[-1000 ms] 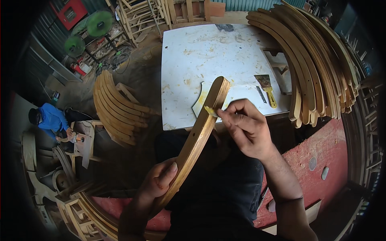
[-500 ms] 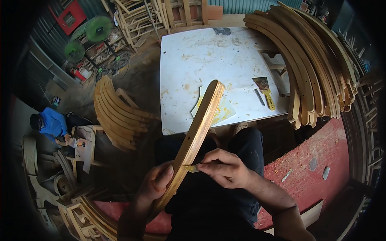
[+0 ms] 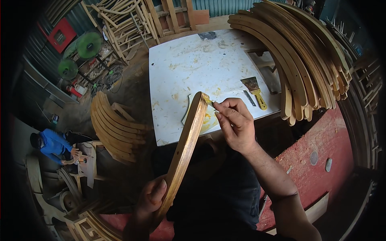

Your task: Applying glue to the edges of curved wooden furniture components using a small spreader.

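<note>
My left hand (image 3: pixel 152 196) is wrapped round the lower part of a long, slightly curved wooden slat (image 3: pixel 185 150), which slants up and away with its rounded end over the table. In my right hand (image 3: pixel 238 125) a small thin blade (image 3: pixel 210 103) with yellow paste on it is pinched between thumb and fingers; its tip touches the slat's edge near that rounded end. Behind the slat, a pale sheet (image 3: pixel 209 123) smeared with yellow paste lies partly hidden on the white table (image 3: pixel 173 80). A yellow-handled putty knife (image 3: pixel 257 95) and a narrow dark blade strip (image 3: pixel 249 98) rest to its right.
A tall stack of curved wooden slats (image 3: pixel 297 60) fills the table's right side. Another stack (image 3: pixel 116 128) stands left. A red board (image 3: pixel 301 168) with debris lies at right. A person in blue (image 3: pixel 54 144) works far left, below two green fans (image 3: pixel 88 45).
My right hand has moved the blade from the slat's middle up along its edge to the far end. The left hand still grips the slat's lower part. The view has shifted slightly.
</note>
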`<action>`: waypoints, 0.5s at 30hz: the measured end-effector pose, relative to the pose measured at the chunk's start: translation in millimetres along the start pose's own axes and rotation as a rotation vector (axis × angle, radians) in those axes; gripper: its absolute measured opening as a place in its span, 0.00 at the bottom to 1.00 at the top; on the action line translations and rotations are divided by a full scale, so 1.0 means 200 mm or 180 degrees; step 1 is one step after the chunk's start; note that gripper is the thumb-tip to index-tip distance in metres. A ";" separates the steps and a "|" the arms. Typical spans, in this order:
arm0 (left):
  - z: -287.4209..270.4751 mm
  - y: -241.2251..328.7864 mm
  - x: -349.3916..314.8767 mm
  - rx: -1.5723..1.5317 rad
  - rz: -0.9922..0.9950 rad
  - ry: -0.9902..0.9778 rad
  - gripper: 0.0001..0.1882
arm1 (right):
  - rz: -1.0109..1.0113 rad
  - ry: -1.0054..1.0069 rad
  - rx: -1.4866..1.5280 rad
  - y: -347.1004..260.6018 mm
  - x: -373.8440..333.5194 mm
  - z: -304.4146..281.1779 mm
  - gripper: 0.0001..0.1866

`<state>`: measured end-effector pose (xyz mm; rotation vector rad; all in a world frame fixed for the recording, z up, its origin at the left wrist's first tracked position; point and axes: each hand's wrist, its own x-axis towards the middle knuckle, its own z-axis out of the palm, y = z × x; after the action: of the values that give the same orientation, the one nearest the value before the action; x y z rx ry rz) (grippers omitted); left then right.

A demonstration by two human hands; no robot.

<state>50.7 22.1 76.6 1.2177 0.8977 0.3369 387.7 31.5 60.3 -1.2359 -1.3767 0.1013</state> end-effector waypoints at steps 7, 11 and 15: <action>0.01 -0.01 0.00 0.0009 -0.0002 -0.0060 0.31 | -0.0357 -0.0555 -0.0518 -0.01 0.01 -0.03 0.18; 0.01 -0.01 0.00 0.0012 0.0053 -0.0029 0.30 | -0.0486 -0.0853 0.0500 0.03 0.03 -0.11 0.14; 0.00 -0.02 -0.01 0.0003 -0.0027 -0.0026 0.30 | 0.1253 -0.0734 0.1433 0.08 0.06 -0.18 0.10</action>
<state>49.6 19.2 72.7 1.2151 0.8960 0.3245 427.9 25.8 68.1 -1.1143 -1.1971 0.8063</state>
